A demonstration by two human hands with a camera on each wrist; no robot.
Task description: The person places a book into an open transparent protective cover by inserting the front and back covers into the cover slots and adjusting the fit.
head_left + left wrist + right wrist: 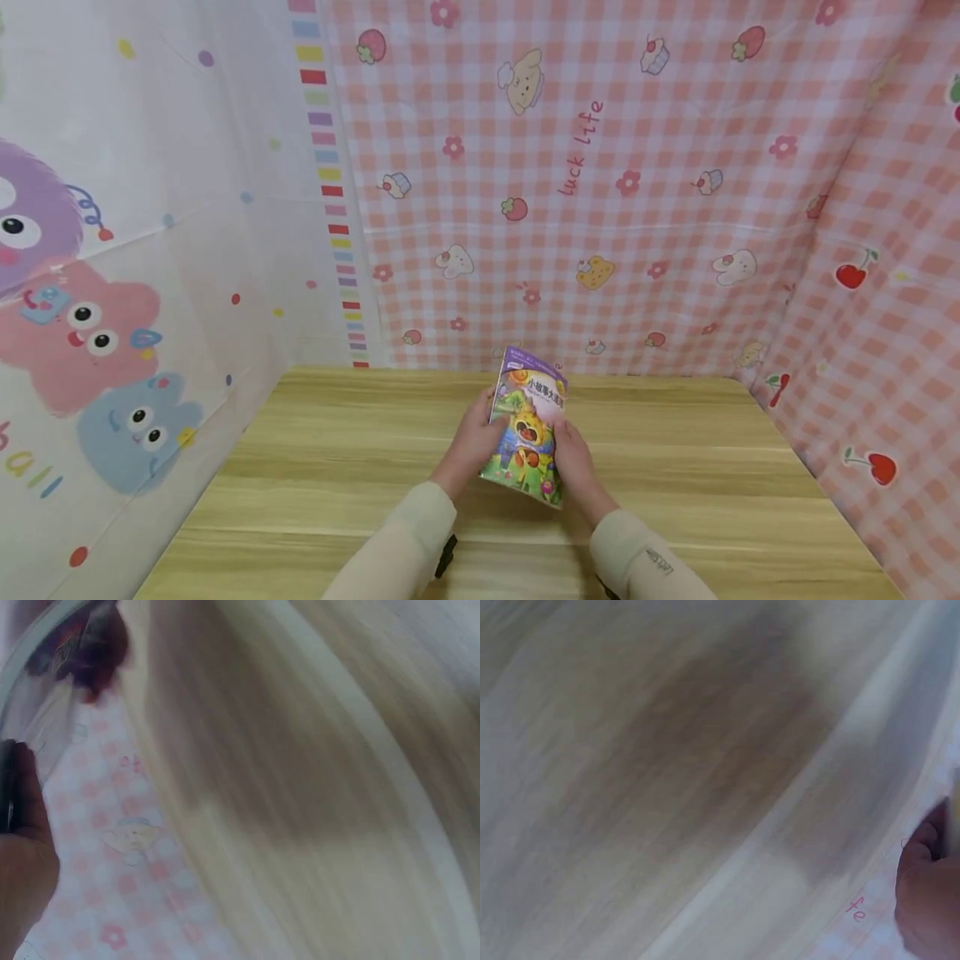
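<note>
A colourful children's book [525, 446], with a purple band and cartoon animals on its cover, is held up over the wooden table, tilted slightly. My left hand [476, 433] grips its left edge, thumb on the cover. On the opposite edge my right hand [576, 465] does the same, fingers hidden behind the book. In the left wrist view the left hand [28, 870] shows at the left border, beneath a blurred part of the book. At the right border of the right wrist view, the right hand [930, 900] has its fingers curled.
The wood-grain table [315, 500] reaches back to a pink checked curtain [480, 183]. A white cartoon-printed sheet [217, 208] hangs along the left side, and another checked cloth [885, 350] along the right. A blurred shadow falls on the table in both wrist views.
</note>
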